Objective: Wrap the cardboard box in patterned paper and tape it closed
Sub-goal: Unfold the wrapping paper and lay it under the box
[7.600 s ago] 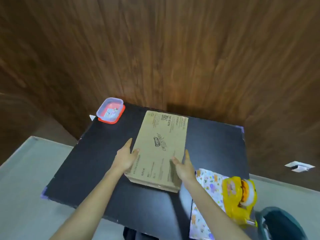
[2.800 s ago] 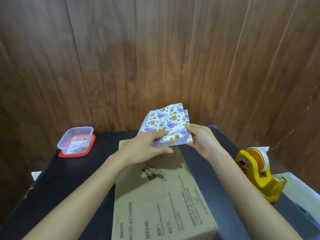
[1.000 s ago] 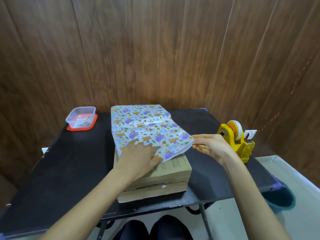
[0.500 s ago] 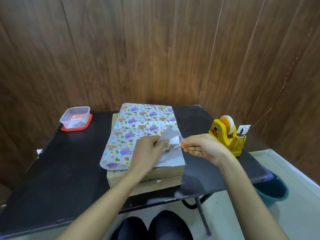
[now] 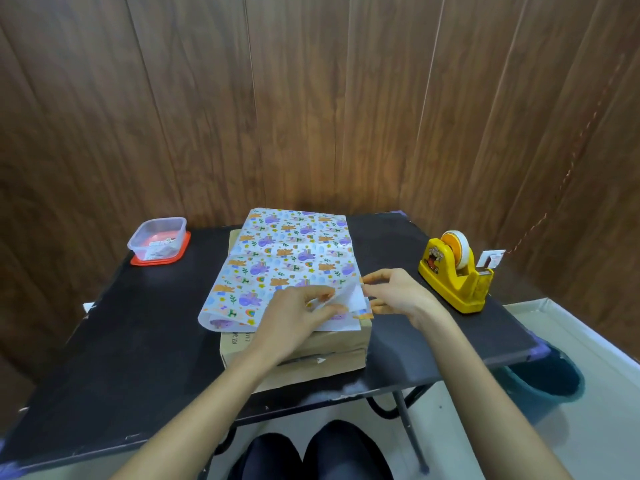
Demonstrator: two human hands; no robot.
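Note:
A flat cardboard box lies in the middle of the black table. Partly unfolded patterned paper, white with purple and orange animals, is spread over the box top and overhangs its left side. My left hand pinches a layer of the paper at its near right corner, where the white underside shows. My right hand pinches another layer of the same corner just to the right. A yellow tape dispenser stands on the table to the right of my right hand.
A clear plastic container on a red lid sits at the table's back left. A wooden panel wall rises right behind the table. A teal bin stands on the floor under the table's right edge. My knees show below the near edge.
The folded paper was picked up, laid over the box and partly opened. In the last half second both hands stayed at the near right corner, still separating its layers.

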